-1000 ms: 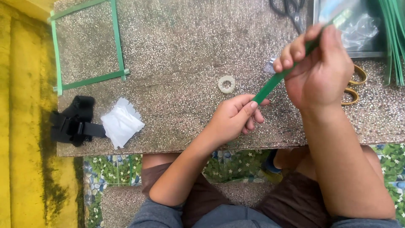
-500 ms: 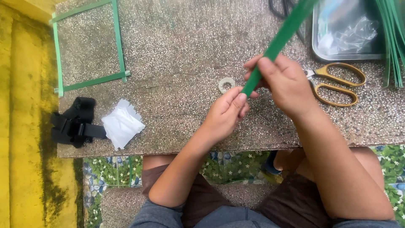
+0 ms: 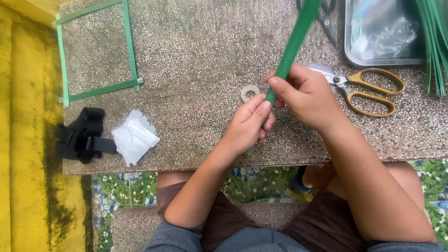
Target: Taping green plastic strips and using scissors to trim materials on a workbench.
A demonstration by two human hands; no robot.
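**So: one frame made, a fresh strip in hand**

- Done, by the look of it: a square frame of green strips [image 3: 95, 51] lies flat at the far left of the speckled stone table [image 3: 196, 60], four sides joined at the corners.
- In hand: a single long green strip [image 3: 295, 42], held slanting up and away from the body. Right hand [image 3: 308, 95] is closed around it partway along; left hand [image 3: 247, 126] pinches its lower end, fingertips together. The strip is off the table, between both hands.
- Just beyond the left hand: a small whitish ring [image 3: 250, 92] on the tabletop, untouched.
- Right of the hands: yellow-handled scissors [image 3: 368, 91], lying flat, not held.
- Stock left: a bundle of green strips [image 3: 434, 42] at the right edge, beside a metal tray [image 3: 350, 46] with clear plastic in it.
- Judgement: early in this piece; the strip shows no fold or join yet.
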